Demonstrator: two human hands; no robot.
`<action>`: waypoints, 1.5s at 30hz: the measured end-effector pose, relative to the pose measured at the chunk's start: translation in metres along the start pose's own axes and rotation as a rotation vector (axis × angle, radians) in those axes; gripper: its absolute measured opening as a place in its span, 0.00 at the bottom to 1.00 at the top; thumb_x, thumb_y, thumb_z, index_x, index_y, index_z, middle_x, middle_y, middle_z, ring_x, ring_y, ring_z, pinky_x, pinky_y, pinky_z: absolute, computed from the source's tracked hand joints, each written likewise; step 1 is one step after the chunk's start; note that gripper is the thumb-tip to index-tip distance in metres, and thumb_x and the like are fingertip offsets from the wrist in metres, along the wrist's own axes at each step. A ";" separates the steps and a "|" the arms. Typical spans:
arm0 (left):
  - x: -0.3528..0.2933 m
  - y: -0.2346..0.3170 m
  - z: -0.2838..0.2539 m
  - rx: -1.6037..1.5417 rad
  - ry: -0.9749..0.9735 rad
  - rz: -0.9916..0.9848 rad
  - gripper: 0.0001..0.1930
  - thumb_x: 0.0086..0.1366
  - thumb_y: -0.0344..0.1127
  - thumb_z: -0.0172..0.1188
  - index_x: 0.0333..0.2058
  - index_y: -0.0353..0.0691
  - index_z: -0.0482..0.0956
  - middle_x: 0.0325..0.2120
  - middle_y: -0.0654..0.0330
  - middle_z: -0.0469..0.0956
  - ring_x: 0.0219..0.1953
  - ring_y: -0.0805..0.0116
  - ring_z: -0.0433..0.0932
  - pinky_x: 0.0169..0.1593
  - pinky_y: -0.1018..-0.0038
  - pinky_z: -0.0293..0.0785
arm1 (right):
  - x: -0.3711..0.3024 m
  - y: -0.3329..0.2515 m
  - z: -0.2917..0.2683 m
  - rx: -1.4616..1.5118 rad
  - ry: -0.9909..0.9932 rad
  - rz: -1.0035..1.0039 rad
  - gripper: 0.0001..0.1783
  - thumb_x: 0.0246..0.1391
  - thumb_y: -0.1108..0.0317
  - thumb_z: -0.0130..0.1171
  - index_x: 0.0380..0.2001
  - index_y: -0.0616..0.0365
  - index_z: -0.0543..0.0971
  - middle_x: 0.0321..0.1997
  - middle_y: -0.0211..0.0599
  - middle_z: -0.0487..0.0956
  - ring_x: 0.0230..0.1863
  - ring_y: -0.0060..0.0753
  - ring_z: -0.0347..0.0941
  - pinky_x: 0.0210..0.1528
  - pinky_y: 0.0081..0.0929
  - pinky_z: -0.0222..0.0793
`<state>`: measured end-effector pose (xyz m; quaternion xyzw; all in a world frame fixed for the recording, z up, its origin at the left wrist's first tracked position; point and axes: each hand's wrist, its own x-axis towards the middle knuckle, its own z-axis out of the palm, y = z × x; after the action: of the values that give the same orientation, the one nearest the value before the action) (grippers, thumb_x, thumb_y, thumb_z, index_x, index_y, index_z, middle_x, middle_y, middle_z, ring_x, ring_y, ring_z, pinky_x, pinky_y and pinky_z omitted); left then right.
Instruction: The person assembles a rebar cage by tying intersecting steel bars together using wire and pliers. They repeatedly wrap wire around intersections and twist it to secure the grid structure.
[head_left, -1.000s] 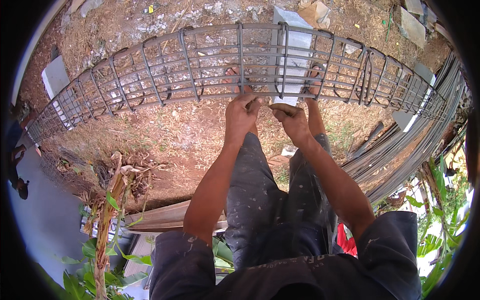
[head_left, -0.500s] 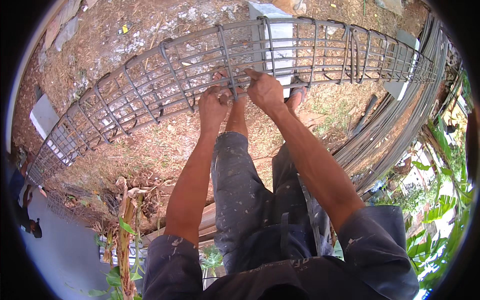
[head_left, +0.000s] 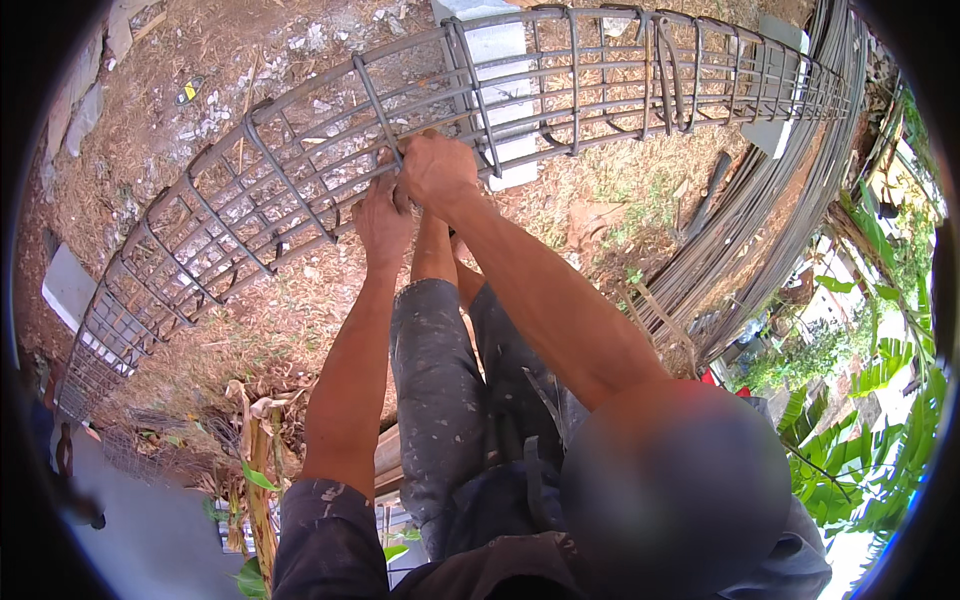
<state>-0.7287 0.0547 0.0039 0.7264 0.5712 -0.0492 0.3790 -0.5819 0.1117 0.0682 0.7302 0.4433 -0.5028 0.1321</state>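
A long rebar cage [head_left: 545,98], made of dark bars with square stirrups, curves across the upper part of the view. My right hand [head_left: 438,172] is closed at the near side of the cage, against the lower end of a stirrup [head_left: 377,95]. Just below and left of it, my left hand [head_left: 382,222] pinches its fingers together beside the near lower bar. The two hands almost touch. Whatever is between their fingers is too small or hidden. A pale block [head_left: 515,172] lies under the cage, right of my hands.
Pale blocks also sit under the cage at the left [head_left: 68,285] and right [head_left: 770,135]. Long loose bars [head_left: 730,262] lie bundled at the right. A yellow-black tape measure [head_left: 187,93] lies on littered ground. Another person [head_left: 75,480] is at the left edge. A blurred dark shape [head_left: 675,490] covers my right upper arm.
My right hand has come left and now sits over the stirrup, close against my left hand. The view has shifted, so the cage appears higher and further left.
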 end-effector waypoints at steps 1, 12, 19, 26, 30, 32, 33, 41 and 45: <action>0.000 0.000 0.002 -0.091 0.060 -0.009 0.18 0.60 0.32 0.54 0.50 0.41 0.76 0.44 0.47 0.77 0.40 0.42 0.76 0.40 0.56 0.73 | -0.001 0.000 -0.002 0.014 -0.019 -0.004 0.22 0.38 0.62 0.70 0.38 0.60 0.81 0.47 0.48 0.79 0.47 0.47 0.78 0.48 0.35 0.76; 0.011 0.031 -0.001 -0.347 0.203 -0.372 0.13 0.56 0.37 0.61 0.30 0.30 0.83 0.17 0.39 0.75 0.23 0.39 0.75 0.31 0.55 0.69 | 0.003 0.011 0.009 0.274 0.077 0.093 0.20 0.42 0.58 0.63 0.36 0.61 0.80 0.35 0.54 0.82 0.41 0.53 0.80 0.45 0.42 0.76; 0.013 0.032 -0.002 -0.290 0.210 -0.431 0.15 0.58 0.40 0.60 0.31 0.31 0.83 0.18 0.40 0.76 0.21 0.41 0.75 0.29 0.57 0.69 | 0.001 0.016 0.024 0.451 0.203 0.090 0.13 0.47 0.63 0.57 0.35 0.58 0.80 0.33 0.54 0.81 0.39 0.55 0.79 0.44 0.43 0.75; 0.014 0.027 -0.006 -0.230 0.180 -0.294 0.15 0.59 0.39 0.59 0.27 0.30 0.82 0.19 0.41 0.77 0.21 0.41 0.76 0.28 0.57 0.70 | 0.004 0.020 0.034 0.511 0.247 0.088 0.11 0.48 0.63 0.55 0.33 0.55 0.81 0.33 0.51 0.81 0.37 0.56 0.78 0.45 0.46 0.74; 0.009 0.010 0.002 -0.177 0.165 -0.120 0.16 0.58 0.36 0.57 0.36 0.26 0.80 0.26 0.38 0.78 0.30 0.39 0.77 0.35 0.53 0.71 | 0.001 0.016 0.033 0.549 0.316 0.134 0.11 0.49 0.65 0.53 0.34 0.53 0.82 0.32 0.51 0.81 0.37 0.56 0.78 0.43 0.46 0.74; 0.006 0.000 0.012 -0.055 0.146 0.071 0.18 0.58 0.34 0.56 0.42 0.23 0.77 0.30 0.36 0.76 0.35 0.37 0.76 0.39 0.52 0.71 | -0.003 0.015 0.040 0.607 0.452 0.204 0.11 0.51 0.65 0.52 0.35 0.54 0.82 0.31 0.52 0.81 0.36 0.57 0.78 0.42 0.45 0.74; 0.003 0.019 0.004 -0.052 0.199 0.037 0.21 0.58 0.31 0.55 0.47 0.21 0.72 0.34 0.33 0.74 0.39 0.35 0.74 0.43 0.51 0.70 | -0.008 0.017 0.044 0.651 0.548 0.260 0.11 0.51 0.66 0.52 0.35 0.54 0.82 0.31 0.52 0.81 0.36 0.57 0.78 0.41 0.45 0.74; -0.006 0.017 -0.055 0.117 0.289 0.028 0.12 0.58 0.30 0.58 0.42 0.36 0.80 0.38 0.50 0.77 0.46 0.51 0.73 0.50 0.59 0.66 | -0.059 0.038 0.056 0.941 0.503 0.525 0.10 0.51 0.67 0.54 0.33 0.58 0.81 0.27 0.51 0.81 0.33 0.51 0.79 0.37 0.40 0.73; 0.023 0.011 -0.059 0.089 0.238 0.191 0.13 0.62 0.34 0.58 0.42 0.33 0.81 0.41 0.48 0.79 0.45 0.49 0.75 0.52 0.61 0.68 | 0.000 0.054 0.119 0.973 0.404 0.413 0.10 0.50 0.70 0.57 0.36 0.54 0.81 0.36 0.43 0.82 0.42 0.45 0.79 0.40 0.37 0.75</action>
<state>-0.7329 0.1077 0.0396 0.7943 0.5375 0.0482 0.2791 -0.6132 0.0052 0.0000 0.8602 0.0249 -0.4632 -0.2117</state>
